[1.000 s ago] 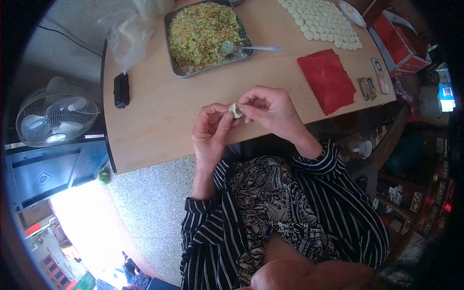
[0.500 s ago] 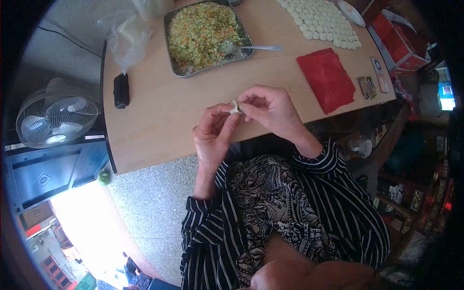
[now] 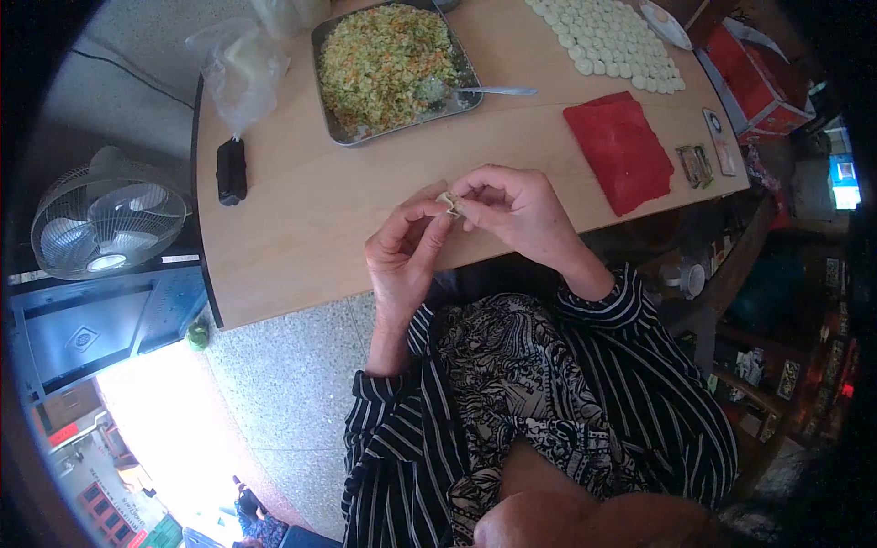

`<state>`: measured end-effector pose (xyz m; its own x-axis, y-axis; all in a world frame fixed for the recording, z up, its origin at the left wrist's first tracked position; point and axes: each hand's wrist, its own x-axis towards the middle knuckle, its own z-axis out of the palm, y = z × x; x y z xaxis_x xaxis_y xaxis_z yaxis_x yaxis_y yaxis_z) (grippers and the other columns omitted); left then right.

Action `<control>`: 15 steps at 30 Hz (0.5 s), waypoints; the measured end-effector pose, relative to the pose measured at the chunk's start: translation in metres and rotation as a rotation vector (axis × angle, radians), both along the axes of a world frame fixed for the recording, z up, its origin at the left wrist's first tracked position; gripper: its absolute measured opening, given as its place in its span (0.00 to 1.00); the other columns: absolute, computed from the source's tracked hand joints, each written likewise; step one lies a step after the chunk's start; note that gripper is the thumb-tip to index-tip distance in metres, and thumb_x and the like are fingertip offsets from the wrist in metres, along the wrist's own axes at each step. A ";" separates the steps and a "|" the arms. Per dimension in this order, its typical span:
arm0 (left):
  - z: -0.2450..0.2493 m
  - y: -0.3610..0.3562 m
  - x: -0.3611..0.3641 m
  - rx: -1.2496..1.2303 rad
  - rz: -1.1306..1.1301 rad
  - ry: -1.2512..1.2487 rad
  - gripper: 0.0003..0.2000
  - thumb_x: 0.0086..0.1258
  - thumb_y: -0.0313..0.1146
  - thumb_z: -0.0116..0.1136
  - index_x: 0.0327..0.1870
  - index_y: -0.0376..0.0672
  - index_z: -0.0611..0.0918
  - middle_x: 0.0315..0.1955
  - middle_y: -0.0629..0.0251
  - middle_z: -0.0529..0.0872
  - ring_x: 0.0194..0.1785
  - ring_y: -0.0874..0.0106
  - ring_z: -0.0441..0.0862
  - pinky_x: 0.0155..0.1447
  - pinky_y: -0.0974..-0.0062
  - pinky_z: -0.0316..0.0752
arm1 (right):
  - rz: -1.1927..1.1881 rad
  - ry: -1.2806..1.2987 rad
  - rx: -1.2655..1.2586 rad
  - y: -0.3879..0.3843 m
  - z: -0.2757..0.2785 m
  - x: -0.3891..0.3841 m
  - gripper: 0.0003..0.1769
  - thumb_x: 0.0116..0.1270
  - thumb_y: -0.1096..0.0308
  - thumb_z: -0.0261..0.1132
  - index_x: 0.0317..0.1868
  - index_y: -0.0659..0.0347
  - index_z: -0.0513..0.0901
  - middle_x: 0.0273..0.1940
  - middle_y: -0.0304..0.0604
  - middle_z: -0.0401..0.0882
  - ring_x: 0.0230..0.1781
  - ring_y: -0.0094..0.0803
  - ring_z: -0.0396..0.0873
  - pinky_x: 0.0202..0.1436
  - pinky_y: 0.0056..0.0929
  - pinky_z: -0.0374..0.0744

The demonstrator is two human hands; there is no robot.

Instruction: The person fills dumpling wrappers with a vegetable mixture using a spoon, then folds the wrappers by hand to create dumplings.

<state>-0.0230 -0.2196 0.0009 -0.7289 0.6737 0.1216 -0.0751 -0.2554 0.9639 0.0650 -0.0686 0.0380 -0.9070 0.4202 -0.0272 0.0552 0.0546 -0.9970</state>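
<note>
Between the fingertips of both hands is a small pale dough piece (image 3: 449, 201), held above the near part of the table. My left hand (image 3: 405, 239) pinches it from the left, and my right hand (image 3: 514, 212) pinches it from the right. Beyond them lies a metal tray (image 3: 402, 135) of chopped vegetable filling (image 3: 384, 68), with a spoon (image 3: 498, 90) resting on its right rim. Many small round dough pieces (image 3: 614, 47) cover the table's far right. A red cloth (image 3: 623, 151) lies to the right of my right hand.
On the wooden table (image 3: 283, 247) are a plastic bag (image 3: 242, 78), a black object (image 3: 231, 172), small packets (image 3: 694, 166) and a white plate (image 3: 667, 25). A fan (image 3: 108, 215) stands left; a red box (image 3: 754, 82) is at the right.
The fingertips have shifted slightly around the dough piece, which now looks more folded together. Both hands remain in nearly the same place.
</note>
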 end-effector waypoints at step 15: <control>-0.001 0.000 0.000 -0.006 -0.004 -0.112 0.11 0.70 0.19 0.61 0.51 0.32 0.82 0.50 0.58 0.86 0.51 0.73 0.84 0.58 0.75 0.80 | 0.060 0.041 0.183 0.004 0.001 0.005 0.05 0.64 0.79 0.66 0.41 0.68 0.83 0.34 0.38 0.82 0.35 0.21 0.81 0.38 0.22 0.80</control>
<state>-0.0226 -0.2197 0.0004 -0.7349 0.6773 0.0353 -0.1839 -0.2491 0.9509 0.0701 -0.0644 0.0390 -0.9292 0.3603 0.0822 0.0060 0.2369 -0.9715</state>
